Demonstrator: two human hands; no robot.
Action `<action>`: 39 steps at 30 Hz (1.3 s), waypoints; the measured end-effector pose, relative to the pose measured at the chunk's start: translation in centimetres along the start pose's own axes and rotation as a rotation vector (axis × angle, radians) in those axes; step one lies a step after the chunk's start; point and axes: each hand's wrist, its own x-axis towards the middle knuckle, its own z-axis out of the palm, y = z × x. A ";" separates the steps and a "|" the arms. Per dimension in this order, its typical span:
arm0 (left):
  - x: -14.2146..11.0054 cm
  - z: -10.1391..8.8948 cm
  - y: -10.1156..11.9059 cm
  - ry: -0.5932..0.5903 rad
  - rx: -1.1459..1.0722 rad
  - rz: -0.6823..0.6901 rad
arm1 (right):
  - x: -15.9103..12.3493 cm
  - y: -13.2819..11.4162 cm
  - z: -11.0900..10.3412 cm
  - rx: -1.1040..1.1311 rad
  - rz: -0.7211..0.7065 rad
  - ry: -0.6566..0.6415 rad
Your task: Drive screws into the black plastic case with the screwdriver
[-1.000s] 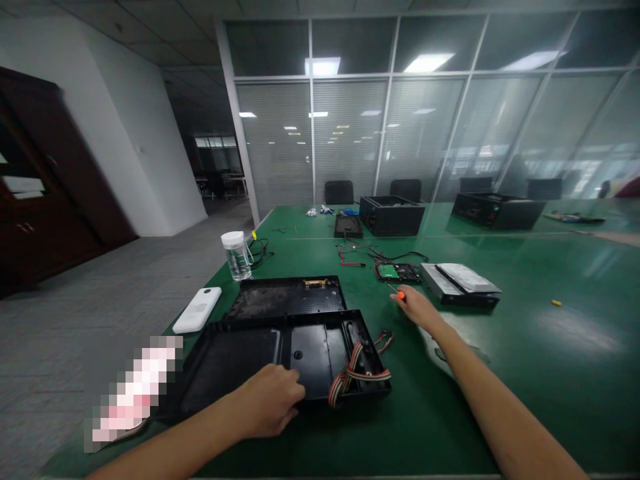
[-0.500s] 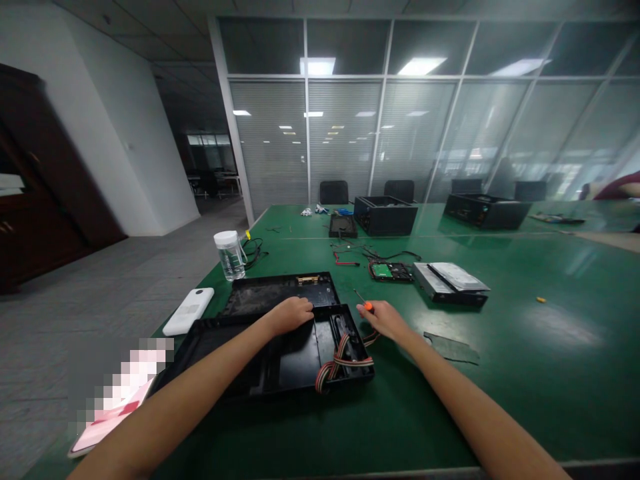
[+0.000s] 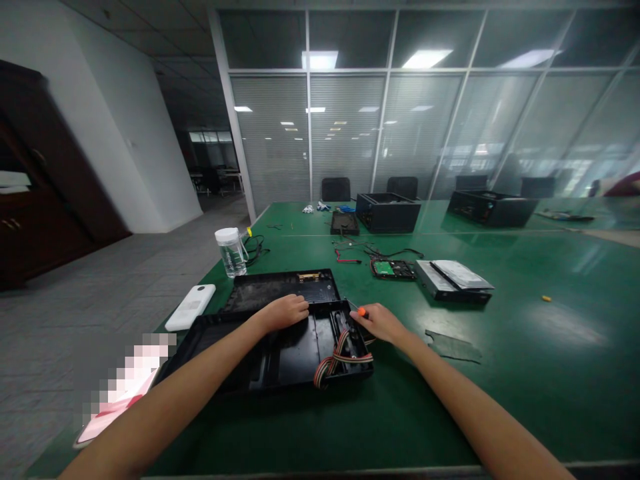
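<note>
A shallow black computer case panel (image 3: 295,363) lies in front of me, its hollow side up. My left hand (image 3: 287,312) is closed on its far rim, with the fingertips partly hidden. In my right hand (image 3: 379,321), beside the panel's right end, is a screwdriver (image 3: 363,311) with an orange handle. Its thin shaft points up and left toward the panel's far right corner; I cannot tell whether the tip touches. A striped ribbon cable (image 3: 333,365) loops over the panel's right end. Directly behind lies a second black panel (image 3: 270,289) with a gold-coloured metal piece.
A water bottle (image 3: 231,253), a white power bank (image 3: 191,308) and a pink item (image 3: 117,403) line the left. Behind and right are a green circuit board (image 3: 385,268), an optical drive (image 3: 453,283) and a dark flat sheet (image 3: 454,347). Black computer cases (image 3: 387,213) stand farther back.
My right hand has brought the screwdriver slightly left, closer to the panel's far right corner. The left hand stays on the far rim, shifted slightly left. The view has tilted a little.
</note>
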 end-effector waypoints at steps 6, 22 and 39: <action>0.7 -0.3 0.5 0.004 -0.135 -0.137 | -0.2 -0.3 -0.1 0.002 -0.086 0.013; 5.7 -0.2 1.9 0.081 -0.617 -0.247 | 0.3 1.9 -1.1 0.196 -0.010 0.107; 5.6 2.1 3.0 0.248 -0.741 -0.436 | 0.5 2.6 -1.1 0.179 0.048 0.157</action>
